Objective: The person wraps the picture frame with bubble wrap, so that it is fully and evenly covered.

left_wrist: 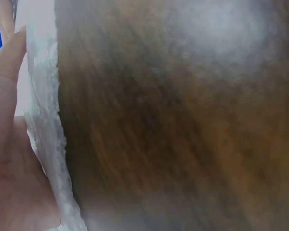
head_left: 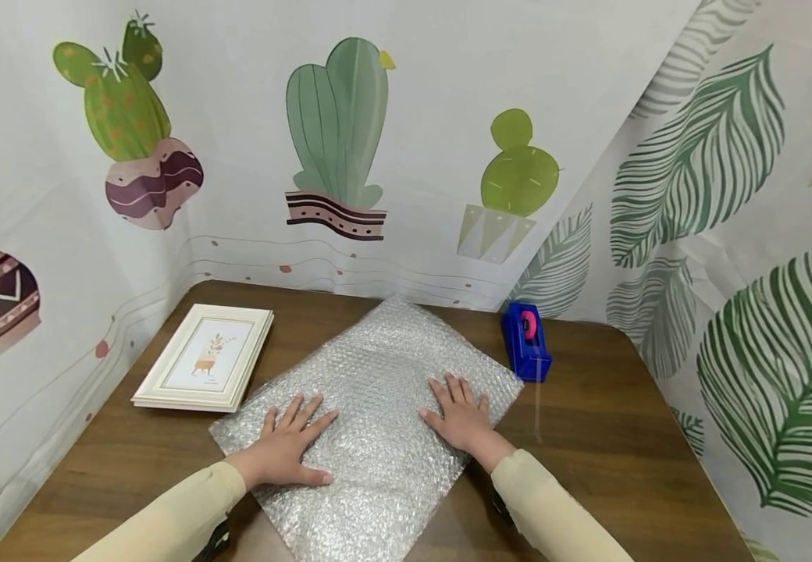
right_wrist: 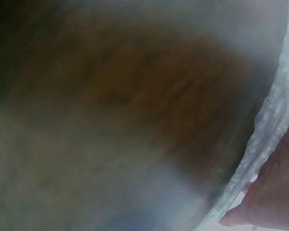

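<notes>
A sheet of bubble wrap (head_left: 378, 375) lies cornerwise across the middle of the wooden table. My left hand (head_left: 288, 446) rests on its left part with the fingers spread. On the right part my right hand (head_left: 459, 415) lies with its fingers apart and straight. In the left wrist view the wrap's edge (left_wrist: 48, 106) runs beside the palm, close over the wood. The right wrist view shows another edge of the wrap (right_wrist: 260, 149) next to part of the hand (right_wrist: 274, 192).
Stacked white picture frames (head_left: 208, 355), the top one with a plant print, lie at the table's back left. A blue tape dispenser (head_left: 527, 343) with a pink core stands at the back right, a clear strip hanging toward the front. Printed curtains (head_left: 420, 140) enclose the table (head_left: 610, 437).
</notes>
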Available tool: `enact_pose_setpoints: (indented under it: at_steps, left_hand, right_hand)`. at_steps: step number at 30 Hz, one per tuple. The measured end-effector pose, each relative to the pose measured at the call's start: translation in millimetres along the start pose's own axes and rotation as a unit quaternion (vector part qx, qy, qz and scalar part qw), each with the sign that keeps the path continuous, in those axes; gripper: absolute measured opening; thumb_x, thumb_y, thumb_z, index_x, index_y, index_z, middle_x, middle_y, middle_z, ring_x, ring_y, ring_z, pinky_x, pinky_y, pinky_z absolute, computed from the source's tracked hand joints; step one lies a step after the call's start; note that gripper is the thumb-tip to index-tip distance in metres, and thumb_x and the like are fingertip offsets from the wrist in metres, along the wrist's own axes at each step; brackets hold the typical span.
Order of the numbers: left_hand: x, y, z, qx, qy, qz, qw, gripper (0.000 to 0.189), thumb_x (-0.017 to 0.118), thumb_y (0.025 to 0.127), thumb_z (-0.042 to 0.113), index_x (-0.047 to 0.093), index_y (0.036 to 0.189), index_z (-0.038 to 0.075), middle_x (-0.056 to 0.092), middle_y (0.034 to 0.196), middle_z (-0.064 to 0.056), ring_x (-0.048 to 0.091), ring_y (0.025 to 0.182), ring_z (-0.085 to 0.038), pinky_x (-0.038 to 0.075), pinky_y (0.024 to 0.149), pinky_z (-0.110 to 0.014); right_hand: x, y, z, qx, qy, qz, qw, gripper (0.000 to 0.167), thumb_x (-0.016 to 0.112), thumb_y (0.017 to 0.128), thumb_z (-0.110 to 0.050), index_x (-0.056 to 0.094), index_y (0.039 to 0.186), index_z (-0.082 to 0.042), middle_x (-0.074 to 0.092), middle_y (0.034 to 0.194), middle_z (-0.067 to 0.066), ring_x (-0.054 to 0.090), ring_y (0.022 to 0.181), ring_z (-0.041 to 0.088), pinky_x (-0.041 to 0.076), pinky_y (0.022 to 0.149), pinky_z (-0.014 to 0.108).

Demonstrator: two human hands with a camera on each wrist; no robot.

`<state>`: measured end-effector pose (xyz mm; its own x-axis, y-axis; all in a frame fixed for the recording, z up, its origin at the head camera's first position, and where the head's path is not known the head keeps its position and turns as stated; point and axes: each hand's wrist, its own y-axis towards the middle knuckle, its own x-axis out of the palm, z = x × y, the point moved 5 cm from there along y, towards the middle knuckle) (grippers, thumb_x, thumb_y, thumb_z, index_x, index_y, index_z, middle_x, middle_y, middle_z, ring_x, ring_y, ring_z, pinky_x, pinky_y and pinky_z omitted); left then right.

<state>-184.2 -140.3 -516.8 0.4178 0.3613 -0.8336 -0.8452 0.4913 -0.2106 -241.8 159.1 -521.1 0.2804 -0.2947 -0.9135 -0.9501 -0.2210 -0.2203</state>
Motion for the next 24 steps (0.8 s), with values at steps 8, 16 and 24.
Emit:
enact_pose_setpoints:
  at_steps: [8, 16, 24]
  left_hand:
    - [-13.1, 2.7, 9.1, 0.01, 0.11, 0.054, 0.9924, 0.102, 0.079, 0.07, 0.072, 0.05, 0.152, 0.019, 0.039, 0.162, -0.02, 0.035, 0.148, -0.052, 0.031, 0.107, -0.082]
    - [-34.6, 4.3, -0.6, 0.028, 0.091, 0.089, 0.9915, 0.072, 0.069, 0.091, 0.055, 0.055, 0.147, 0.011, 0.052, 0.153, -0.023, 0.052, 0.137, -0.048, 0.045, 0.105, -0.071]
    - [-94.8, -17.5, -21.0, 0.01, 0.014, 0.209, 0.9777, 0.04, 0.064, 0.101, 0.021, 0.064, 0.135, 0.0, 0.066, 0.135, -0.025, 0.061, 0.126, -0.048, 0.048, 0.107, -0.063]
  right_hand:
    - [-9, 2.5, 0, -0.026, -0.019, 0.028, 0.9991, 0.068, 0.057, 0.101, -0.049, 0.041, 0.157, -0.015, 0.03, 0.165, 0.022, 0.027, 0.152, 0.048, 0.022, 0.114, 0.082]
    - [-39, 16.5, -2, -0.048, 0.035, -0.006, 0.9982, 0.054, 0.059, 0.102, -0.037, 0.055, 0.146, -0.005, 0.047, 0.155, 0.026, 0.039, 0.144, 0.052, 0.031, 0.114, 0.076]
    - [-83, 26.6, -23, -0.061, 0.094, 0.026, 0.9934, 0.044, 0.052, 0.107, -0.027, 0.059, 0.14, 0.001, 0.059, 0.145, 0.024, 0.057, 0.134, 0.043, 0.047, 0.113, 0.056]
